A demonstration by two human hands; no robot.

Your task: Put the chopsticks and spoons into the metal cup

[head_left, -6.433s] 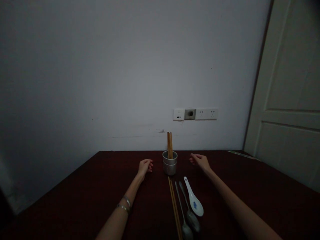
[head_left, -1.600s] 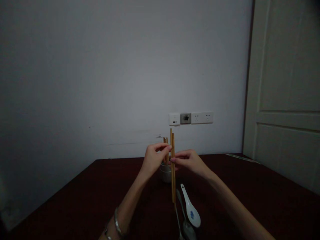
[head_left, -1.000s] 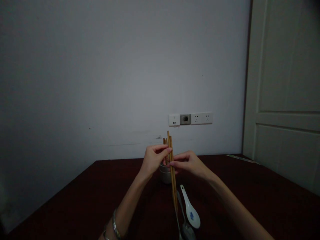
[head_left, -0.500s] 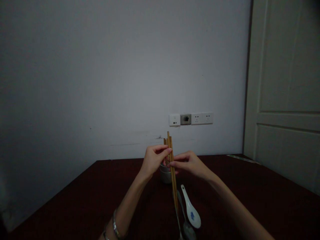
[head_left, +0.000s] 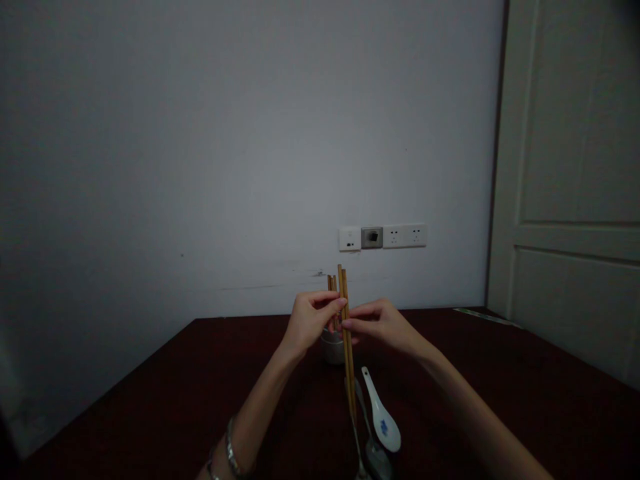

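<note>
Both hands pinch a pair of wooden chopsticks (head_left: 347, 363) held upright above the dark red table (head_left: 160, 407). My left hand (head_left: 311, 320) grips them from the left, with bracelets on its wrist. My right hand (head_left: 376, 323) grips them from the right at the same height. Behind the hands stands a small metal cup (head_left: 332, 347) with more chopsticks (head_left: 331, 283) sticking up out of it. The lower tips of the held pair hang just over the table by the spoons.
A white ceramic spoon (head_left: 382, 413) with a blue mark lies right of the held pair. Two metal spoons (head_left: 371, 451) lie beside it, near the table's front. Wall sockets (head_left: 383, 236) sit on the grey wall behind. A pale door (head_left: 575, 200) stands at right.
At first both hands rested on the table beside the cup, the pair lying flat. Now it is raised upright between them. Over the last second it has barely shifted.
</note>
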